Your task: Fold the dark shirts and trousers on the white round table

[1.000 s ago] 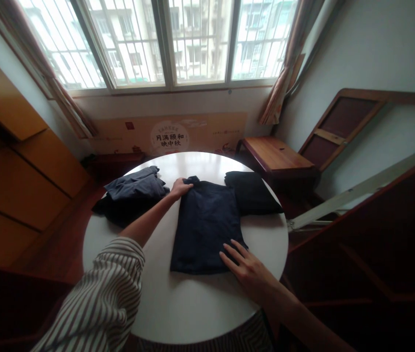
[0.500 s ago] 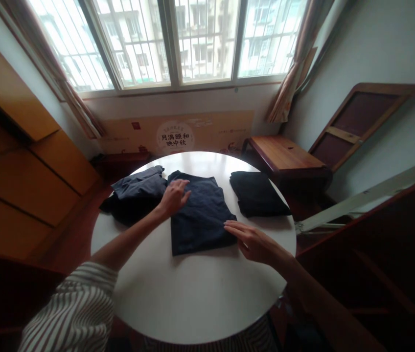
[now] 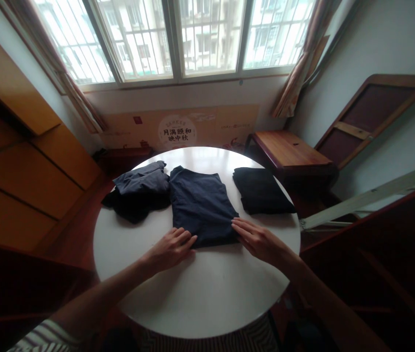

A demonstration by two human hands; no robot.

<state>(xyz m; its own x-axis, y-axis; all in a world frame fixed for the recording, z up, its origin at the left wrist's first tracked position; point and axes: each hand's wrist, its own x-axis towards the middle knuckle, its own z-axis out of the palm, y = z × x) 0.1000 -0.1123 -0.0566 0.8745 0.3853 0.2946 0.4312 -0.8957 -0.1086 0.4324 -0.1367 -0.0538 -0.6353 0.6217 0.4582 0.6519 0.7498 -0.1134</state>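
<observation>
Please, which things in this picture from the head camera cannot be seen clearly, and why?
All in the head view:
- Navy cloth: near left corner, covered by the left hand.
- Black cloth: upper part, hidden under the grey cloth.
- Striped sleeve: cut off by the bottom edge.
- Small print: too small and blurred.

Overexposed window (image 3: 211,39), glare on far tabletop (image 3: 209,157), dim lower corners

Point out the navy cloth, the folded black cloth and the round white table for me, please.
Navy cloth (image 3: 202,204): head view, middle of its upper face.
Folded black cloth (image 3: 262,190): head view, middle of its top.
Round white table (image 3: 211,293): head view, bare near part of its top.
</observation>
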